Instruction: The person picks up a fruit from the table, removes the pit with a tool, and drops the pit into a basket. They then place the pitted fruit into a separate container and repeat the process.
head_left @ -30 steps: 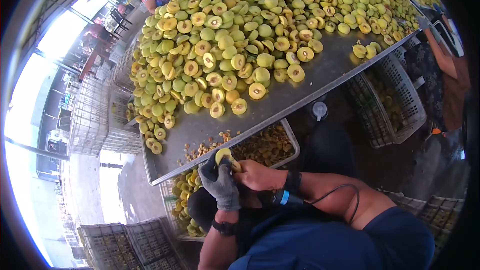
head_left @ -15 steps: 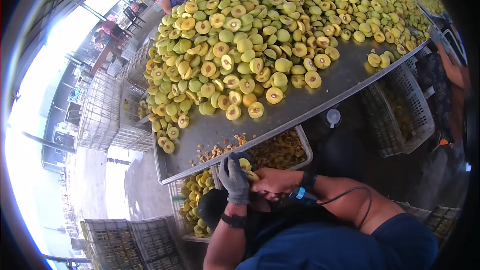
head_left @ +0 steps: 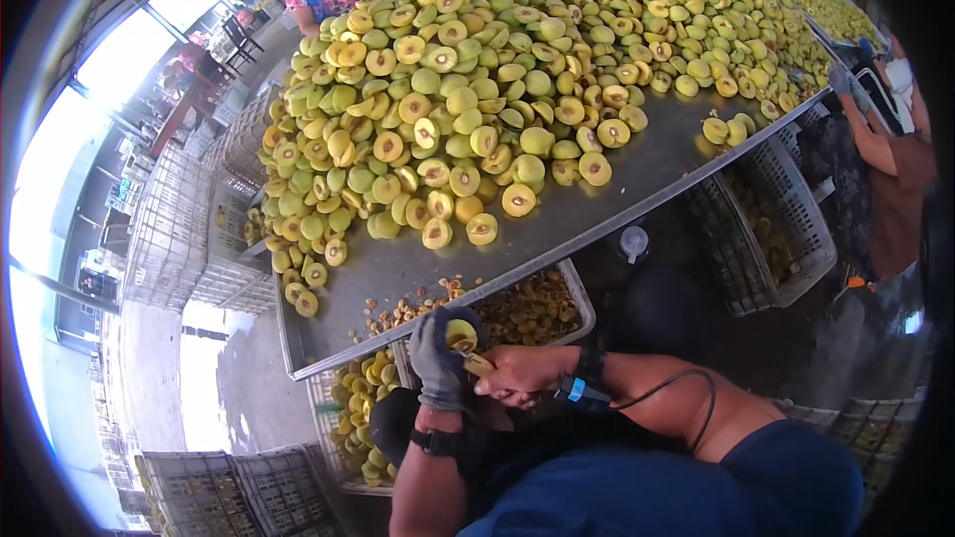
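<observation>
From where I stand, the left hand [head_left: 436, 363] (the gloved one) has its grip curled round a halved fruit [head_left: 461, 329] by the bench's [head_left: 582, 217] near edge; the right hand [head_left: 522, 373] pinches something slim and yellowish [head_left: 478, 365] beside it.

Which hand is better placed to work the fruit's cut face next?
Probably the right hand: it holds what looks like a slim tool close to the fruit half, while the gloved left hand is occupied holding that fruit.
</observation>
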Demonstrator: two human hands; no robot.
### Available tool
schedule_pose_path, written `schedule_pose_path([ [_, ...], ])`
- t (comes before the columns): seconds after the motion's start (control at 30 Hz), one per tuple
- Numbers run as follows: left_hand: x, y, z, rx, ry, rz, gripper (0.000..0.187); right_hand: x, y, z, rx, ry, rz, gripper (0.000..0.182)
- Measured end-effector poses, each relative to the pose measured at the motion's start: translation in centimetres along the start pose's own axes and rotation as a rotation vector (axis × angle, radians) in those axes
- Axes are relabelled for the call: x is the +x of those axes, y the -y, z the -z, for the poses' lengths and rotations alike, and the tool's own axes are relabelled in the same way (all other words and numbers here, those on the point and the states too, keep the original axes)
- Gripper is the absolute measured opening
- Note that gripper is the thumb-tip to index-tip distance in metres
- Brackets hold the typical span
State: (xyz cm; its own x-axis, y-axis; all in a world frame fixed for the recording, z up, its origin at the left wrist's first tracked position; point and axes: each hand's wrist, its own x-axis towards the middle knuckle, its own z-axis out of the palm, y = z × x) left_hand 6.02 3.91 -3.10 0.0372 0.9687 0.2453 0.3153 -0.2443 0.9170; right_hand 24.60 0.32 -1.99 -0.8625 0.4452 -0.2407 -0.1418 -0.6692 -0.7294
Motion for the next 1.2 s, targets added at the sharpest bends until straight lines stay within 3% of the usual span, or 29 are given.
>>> schedule_pose_path([
  [0.07,0.5,1.1,1.3,-0.219,-0.2,0.131,0.021,-0.2,0.0,-0.4,0.101,-0.109,0.01,0.027],
  [0.13,1.0,1.9,4.1,-0.733,-0.463,0.434,0.02,0.0,-0.4,0.2,0.104,-0.254,-0.02,0.027],
  [0.2,0.8,2.8,8.5,-0.476,-0.56,0.412,0.023,0.9,-1.8,1.8,0.03,-0.448,-0.079,0.026],
  [0.23,0.2,4.4,11.4,-0.147,-0.532,0.246,0.024,2.1,-3.3,3.2,0.259,-0.605,-0.106,0.026],
  [0.27,0.2,3.9,13.2,-0.235,-0.654,0.369,0.022,2.0,-3.3,3.2,0.283,-0.611,-0.085,0.027],
  [0.3,-0.1,6.4,16.7,-0.155,-0.613,0.276,0.019,1.8,-2.9,3.1,0.303,-0.616,-0.063,0.027],
  [0.33,0.0,4.9,18.3,0.173,-0.569,0.356,0.016,1.6,-2.5,2.8,0.322,-0.619,-0.046,0.027],
  [0.4,1.8,7.8,22.2,0.316,-0.625,0.298,0.019,1.6,-1.5,2.1,0.25,-0.552,-0.044,0.028],
  [0.47,6.2,5.5,20.7,0.33,-0.554,0.243,0.024,1.9,-1.0,1.7,0.2,-0.497,-0.041,0.028],
  [0.5,9.1,4.6,19.8,0.335,-0.517,0.217,0.027,2.3,-1.6,1.9,0.169,-0.475,-0.023,0.018],
  [0.57,14.9,7.7,19.1,0.313,-0.408,0.16,0.034,2.6,-1.1,1.3,0.073,-0.455,-0.034,0.009],
  [0.63,20.0,8.6,17.7,0.795,-0.224,0.167,0.04,2.8,-0.6,1.2,0.019,-0.439,-0.028,0.007],
  [0.7,23.3,10.5,16.2,0.933,-0.162,0.233,0.04,3.2,-0.2,1.4,-0.039,-0.422,-0.02,0.008],
  [0.73,24.5,12.3,15.6,1.003,-0.127,0.268,0.04,3.3,-0.3,1.6,-0.065,-0.413,-0.018,0.009],
  [0.77,25.5,17.7,16.6,1.175,-0.191,0.169,0.039,3.8,-1.3,2.4,-0.119,-0.393,0.011,0.013],
  [0.87,25.2,11.8,14.3,0.612,-0.057,0.674,0.038,4.0,-1.2,2.6,-0.351,-0.47,0.185,0.018],
  [0.9,24.5,12.4,14.2,0.481,-0.088,0.681,0.034,3.9,-0.9,2.4,-0.379,-0.474,0.163,0.018],
  [1.0,21.6,19.9,16.1,0.32,-0.175,0.338,0.028,3.5,0.8,1.9,-0.483,-0.502,0.163,0.021],
  [1.1,17.6,10.1,11.3,0.014,-0.194,0.55,0.029,3.3,1.0,1.3,-0.568,-0.579,0.277,0.026],
  [1.2,12.6,5.9,8.7,-0.058,-0.066,0.393,0.034,2.8,1.3,1.2,-0.61,-0.657,0.387,0.027],
])
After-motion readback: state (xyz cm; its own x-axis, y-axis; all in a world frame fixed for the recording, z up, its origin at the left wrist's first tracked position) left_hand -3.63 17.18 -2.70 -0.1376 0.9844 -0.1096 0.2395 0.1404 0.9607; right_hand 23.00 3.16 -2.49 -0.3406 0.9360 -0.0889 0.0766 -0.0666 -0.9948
